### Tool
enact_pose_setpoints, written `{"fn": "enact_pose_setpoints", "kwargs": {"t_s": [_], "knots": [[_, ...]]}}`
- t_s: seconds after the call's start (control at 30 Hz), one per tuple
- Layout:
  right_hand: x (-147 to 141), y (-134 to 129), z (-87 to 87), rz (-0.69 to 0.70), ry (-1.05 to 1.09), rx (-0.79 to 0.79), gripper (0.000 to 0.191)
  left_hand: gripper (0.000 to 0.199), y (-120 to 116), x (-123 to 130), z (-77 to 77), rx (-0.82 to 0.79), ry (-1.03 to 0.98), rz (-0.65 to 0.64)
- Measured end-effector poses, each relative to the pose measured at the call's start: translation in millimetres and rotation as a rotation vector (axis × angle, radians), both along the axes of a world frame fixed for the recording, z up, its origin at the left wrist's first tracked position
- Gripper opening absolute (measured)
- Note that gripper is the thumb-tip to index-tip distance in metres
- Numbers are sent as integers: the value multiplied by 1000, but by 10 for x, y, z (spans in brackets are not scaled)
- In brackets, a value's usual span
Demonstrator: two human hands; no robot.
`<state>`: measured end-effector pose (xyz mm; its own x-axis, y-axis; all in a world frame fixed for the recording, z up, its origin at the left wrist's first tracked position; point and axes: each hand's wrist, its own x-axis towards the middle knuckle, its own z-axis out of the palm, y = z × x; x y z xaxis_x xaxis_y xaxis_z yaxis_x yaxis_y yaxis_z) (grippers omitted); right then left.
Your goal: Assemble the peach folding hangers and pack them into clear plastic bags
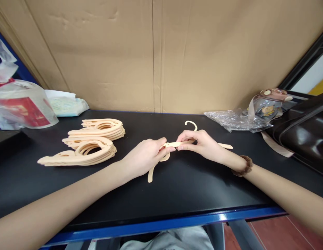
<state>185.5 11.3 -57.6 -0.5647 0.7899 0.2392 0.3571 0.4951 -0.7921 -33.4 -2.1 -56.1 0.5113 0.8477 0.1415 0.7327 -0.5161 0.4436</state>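
A cream plastic hanger (173,144) is held between my two hands above the black table. Its left end is pinched in my left hand (148,154), where a curved piece and a strip hang down toward the table. My right hand (201,144) has thumb and fingers closed on the bar just to the right. Behind that hand rises a hook (191,124), and a flat arm end (225,146) shows beyond the wrist. How these pieces join is hidden by my hands. Two stacks of similar cream pieces, a rear one (109,129) and a front one (91,152), lie at left.
Bagged rolls (26,104) and a tissue pack (67,104) stand at the back left of the black table (177,194). Clear plastic wrapping (229,119), a bagged cup (267,106) and a dark brown bag (304,128) are at right. Cardboard (112,52) walls the back.
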Motion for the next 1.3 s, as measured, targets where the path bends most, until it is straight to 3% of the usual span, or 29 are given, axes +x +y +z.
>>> {"fn": "enact_pose_setpoints", "kwargs": {"t_s": [0.27, 1.0, 1.3], "knots": [[15, -16, -16, -14, -13, -1, 21, 33, -59, 11, 8, 86, 122, -29], [32, -6, 15, 65, -18, -33, 22, 32, -90, 40, 26, 77, 297, -68], [24, -29, 89, 76, -8, -23, 23, 28, -98, 47, 151, 196, 331, -14]]}}
